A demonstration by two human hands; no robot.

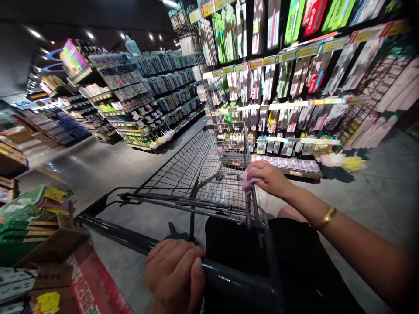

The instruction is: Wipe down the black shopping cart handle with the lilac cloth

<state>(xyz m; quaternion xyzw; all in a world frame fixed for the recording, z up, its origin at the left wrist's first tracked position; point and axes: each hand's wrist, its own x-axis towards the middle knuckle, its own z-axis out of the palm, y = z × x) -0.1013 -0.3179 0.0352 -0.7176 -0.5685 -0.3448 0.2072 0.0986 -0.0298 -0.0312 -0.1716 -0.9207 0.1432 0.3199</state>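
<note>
A dark wire shopping cart (176,168) stands in front of me, and its basket shows nothing but bare wire mesh. My left hand (176,274) is wrapped round the cart's thick dark handle (124,231) at the bottom middle. On the right side of the cart, my right hand (268,176) holds a crumpled light purple cloth (248,179) against the top rim of the basket. A gold bracelet (328,216) circles my right wrist.
Shelves of packaged goods (281,104) rise close ahead and to the right. Another full shelf unit (131,96) stands left of centre. Boxes of goods (49,235) and a red panel (94,279) are near at the lower left.
</note>
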